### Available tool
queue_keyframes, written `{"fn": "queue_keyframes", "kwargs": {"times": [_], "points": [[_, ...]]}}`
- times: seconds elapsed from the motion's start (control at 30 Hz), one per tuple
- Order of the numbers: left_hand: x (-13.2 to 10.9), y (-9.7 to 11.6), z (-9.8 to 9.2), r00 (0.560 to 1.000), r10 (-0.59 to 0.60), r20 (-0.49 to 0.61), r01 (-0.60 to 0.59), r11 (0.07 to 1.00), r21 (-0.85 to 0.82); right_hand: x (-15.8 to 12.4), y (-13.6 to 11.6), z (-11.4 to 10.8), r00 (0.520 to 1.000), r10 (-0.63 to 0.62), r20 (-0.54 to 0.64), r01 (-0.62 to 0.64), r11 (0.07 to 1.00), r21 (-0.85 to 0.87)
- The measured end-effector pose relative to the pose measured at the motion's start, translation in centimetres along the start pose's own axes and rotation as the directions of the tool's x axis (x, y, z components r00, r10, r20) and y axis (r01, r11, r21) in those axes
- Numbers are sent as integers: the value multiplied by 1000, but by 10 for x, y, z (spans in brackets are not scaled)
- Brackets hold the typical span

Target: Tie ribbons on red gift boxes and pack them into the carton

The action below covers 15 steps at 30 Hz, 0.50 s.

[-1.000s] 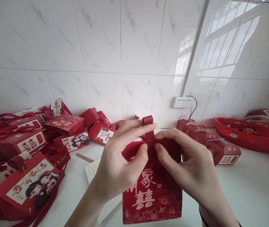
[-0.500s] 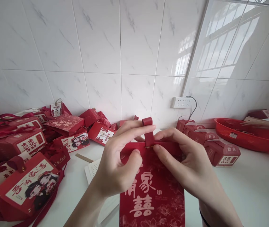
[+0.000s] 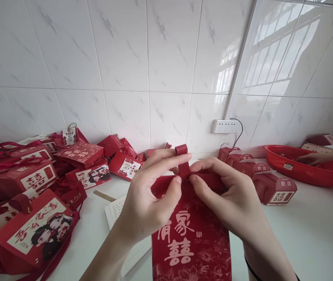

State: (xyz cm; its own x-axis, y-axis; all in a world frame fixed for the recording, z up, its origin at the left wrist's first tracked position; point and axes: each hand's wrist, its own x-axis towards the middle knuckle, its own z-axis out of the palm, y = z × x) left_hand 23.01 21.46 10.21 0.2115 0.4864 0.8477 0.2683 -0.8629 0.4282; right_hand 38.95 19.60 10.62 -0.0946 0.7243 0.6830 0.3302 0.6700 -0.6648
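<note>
A red paper gift box point(image 3: 191, 242) with pale Chinese characters hangs upright between my hands. A red strap loop point(image 3: 183, 162) stands up from the middle of its top edge. My left hand point(image 3: 154, 191) pinches the top edge left of the strap, its thumb on the front and its index finger reaching behind the loop's side. My right hand point(image 3: 227, 191) grips the same edge just right of the strap, thumb in front and fingers behind. The strap's base is partly covered by both thumbs.
Red gift boxes point(image 3: 38, 230) and ribbons are piled at the left. Behind my left wrist lies an open notebook point(image 3: 137, 253). Several small boxes point(image 3: 280, 191) line the right, near a red basin point(image 3: 315, 177) with another person's hand point(image 3: 320, 158) in it. A power strip point(image 3: 226, 126) is on the wall.
My left thumb has moved right and up, close to the strap's base. The box's lower part has shifted slightly right. The other person's hand has moved left and down into the basin.
</note>
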Motion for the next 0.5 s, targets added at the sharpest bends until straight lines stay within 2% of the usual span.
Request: {"fn": "queue_keyframes", "kwargs": {"times": [0.23,0.5], "points": [[-1,-1,0,1000,-31,4,31,999,-26,0,2,-3,1000,9,29,-9,1000,-3],[0,0,-6,991,-87,99,101,983,-151,0,1,-1,1000,-2,13,2,1000,30]]}}
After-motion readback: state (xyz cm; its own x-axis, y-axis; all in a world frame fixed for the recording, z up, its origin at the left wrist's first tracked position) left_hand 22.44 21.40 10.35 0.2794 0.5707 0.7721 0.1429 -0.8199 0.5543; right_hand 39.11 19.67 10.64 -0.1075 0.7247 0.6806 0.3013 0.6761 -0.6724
